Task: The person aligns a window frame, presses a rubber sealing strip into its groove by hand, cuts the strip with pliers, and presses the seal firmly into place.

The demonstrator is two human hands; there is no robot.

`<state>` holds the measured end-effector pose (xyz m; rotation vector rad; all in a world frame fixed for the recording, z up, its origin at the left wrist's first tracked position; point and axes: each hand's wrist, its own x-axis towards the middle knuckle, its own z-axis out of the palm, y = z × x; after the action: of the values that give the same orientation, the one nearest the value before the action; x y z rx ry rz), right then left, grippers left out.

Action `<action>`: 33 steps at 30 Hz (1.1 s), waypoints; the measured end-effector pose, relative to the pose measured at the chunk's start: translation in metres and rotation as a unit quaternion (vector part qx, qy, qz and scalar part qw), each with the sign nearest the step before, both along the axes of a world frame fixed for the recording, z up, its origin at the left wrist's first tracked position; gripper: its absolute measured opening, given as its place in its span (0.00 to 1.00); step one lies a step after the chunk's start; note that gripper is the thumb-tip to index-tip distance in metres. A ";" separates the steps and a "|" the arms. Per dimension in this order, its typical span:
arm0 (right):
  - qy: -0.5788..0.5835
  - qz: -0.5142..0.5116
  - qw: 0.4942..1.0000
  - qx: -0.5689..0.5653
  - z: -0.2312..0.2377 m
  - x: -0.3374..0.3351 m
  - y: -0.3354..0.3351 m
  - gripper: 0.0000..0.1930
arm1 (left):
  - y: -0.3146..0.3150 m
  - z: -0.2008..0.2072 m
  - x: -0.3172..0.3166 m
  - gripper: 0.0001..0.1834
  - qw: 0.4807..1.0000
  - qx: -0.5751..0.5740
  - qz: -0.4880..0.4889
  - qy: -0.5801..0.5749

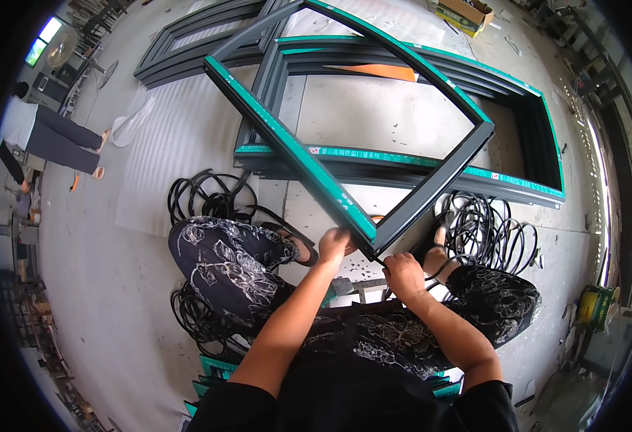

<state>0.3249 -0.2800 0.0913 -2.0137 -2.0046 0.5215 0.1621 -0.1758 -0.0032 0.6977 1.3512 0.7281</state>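
Left fingers hold the frame — long axis slanting away leftward — right fingers pinch black strip

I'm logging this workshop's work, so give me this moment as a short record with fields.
Left hand: at the upper frame, near its closest corner; fingers partly hidden
Right hand: curled on a thin black strip by that corner
Upper frame: dark, green-banded, crossing above lower frames
Floor: black coils on both sides
Background: another person at left; cardboard box beyond the frames
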 end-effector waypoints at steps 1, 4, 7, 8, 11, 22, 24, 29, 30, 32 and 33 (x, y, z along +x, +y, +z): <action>-0.001 0.003 1.000 0.000 0.000 0.000 -0.001 0.03 | -0.003 -0.003 0.001 0.14 0.993 0.075 -0.057 0.066; -0.012 0.007 1.000 0.004 -0.002 0.002 0.000 0.03 | 0.000 0.020 0.011 0.10 1.000 -0.012 -0.008 0.010; -0.022 0.007 1.000 0.007 -0.001 0.003 0.001 0.02 | -0.003 0.029 0.013 0.09 0.998 -0.053 0.019 -0.022; -0.023 0.005 1.000 0.010 -0.002 0.001 0.002 0.02 | -0.006 0.028 0.012 0.09 0.999 -0.045 0.005 -0.026; -0.031 0.020 0.999 0.021 -0.001 -0.004 0.005 0.02 | -0.016 -0.002 0.005 0.08 0.989 0.057 -0.092 0.106; -0.006 0.015 0.999 0.032 -0.009 -0.001 0.003 0.04 | -0.022 0.036 0.017 0.07 0.993 -0.090 -0.065 -0.044; 0.025 0.017 0.999 0.017 -0.005 -0.003 0.003 0.05 | -0.020 0.031 0.014 0.07 0.991 -0.095 -0.081 -0.043; 0.078 0.014 0.997 -0.017 -0.002 -0.001 0.003 0.07 | 0.007 0.008 -0.005 0.13 0.990 -0.092 -0.075 -0.072; 0.075 0.014 0.996 -0.037 -0.004 0.000 0.001 0.07 | 0.019 0.013 -0.008 0.15 0.988 -0.100 -0.042 -0.108; 0.070 0.017 0.996 -0.054 -0.005 0.002 0.000 0.07 | 0.050 0.017 -0.019 0.13 0.990 -0.079 -0.005 -0.117; 0.065 0.025 0.995 -0.072 -0.006 0.003 0.000 0.08 | 0.063 0.022 -0.022 0.13 0.988 -0.069 0.016 -0.140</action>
<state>0.3281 -0.2799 0.0853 -1.9578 -1.9950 0.8090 0.1403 -0.1128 0.0186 0.4462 1.1450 0.7220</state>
